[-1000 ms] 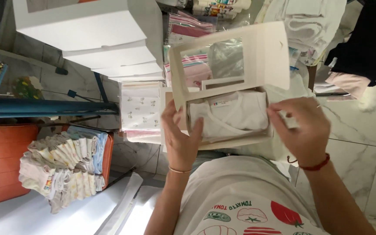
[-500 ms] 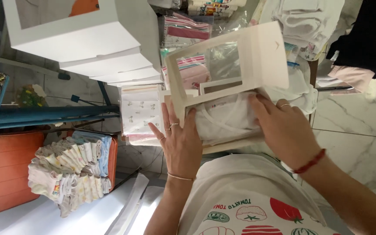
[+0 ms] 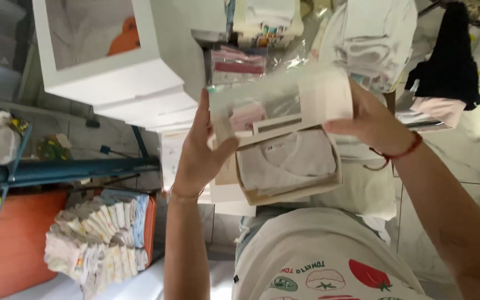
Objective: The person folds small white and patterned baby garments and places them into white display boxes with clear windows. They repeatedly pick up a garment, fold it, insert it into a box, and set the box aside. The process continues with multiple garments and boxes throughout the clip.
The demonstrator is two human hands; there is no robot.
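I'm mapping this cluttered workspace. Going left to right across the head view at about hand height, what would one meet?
Blue shelf rail → left hand → open box with folded white garment → right hand → black cloth.

Stacked white boxes (image 3: 134,89) crowd the left; tiled floor (image 3: 473,150) right lies open.

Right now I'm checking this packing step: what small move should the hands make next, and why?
Probably swing the windowed lid down over the shallow box. The folded pale garment already lies flat inside, and the left hand and right hand each grip a lid edge, holding it raised above the box.
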